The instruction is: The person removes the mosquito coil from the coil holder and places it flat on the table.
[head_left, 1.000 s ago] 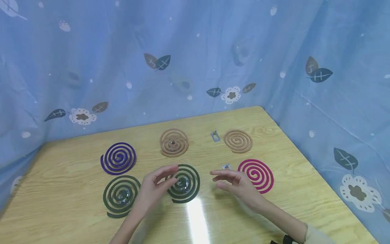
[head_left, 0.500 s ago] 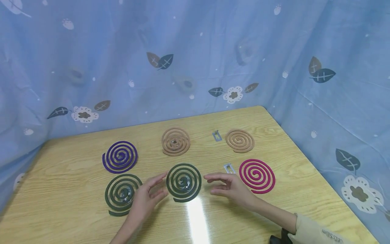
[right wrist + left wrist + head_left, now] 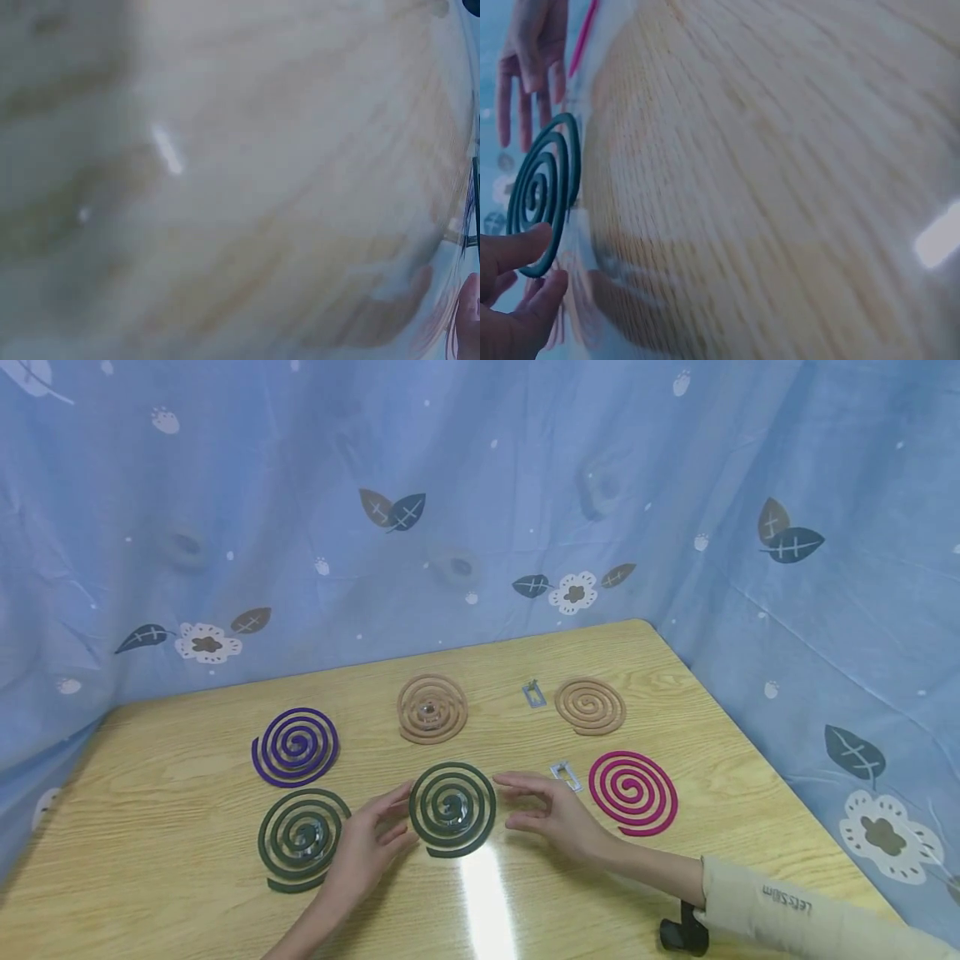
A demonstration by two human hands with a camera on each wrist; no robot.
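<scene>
In the head view, a dark green mosquito coil [image 3: 451, 807] sits raised on a small metal stand in the middle of the table. My left hand [image 3: 366, 847] is at its left edge with fingers loosely bent. The left wrist view shows the left thumb [image 3: 532, 244] overlapping the coil's rim; whether it touches is unclear. My right hand [image 3: 558, 817] is by the coil's right edge, fingers extended and slightly apart. The fingertips look very close to the rim. In the right wrist view, only a bit of a hand [image 3: 469, 311] shows at the edge.
Another green coil [image 3: 305, 838], a purple coil [image 3: 297, 744] and a brown coil [image 3: 428, 711] lie left and behind. At right are a magenta coil [image 3: 632, 790], a second brown coil [image 3: 589, 704] and two bare metal stands, one far [image 3: 528, 695], one nearer [image 3: 576, 782].
My left hand has drawn back leftward from over the green coil to its left edge. My right hand has come in closer to the right edge, with more sleeve in view.
</scene>
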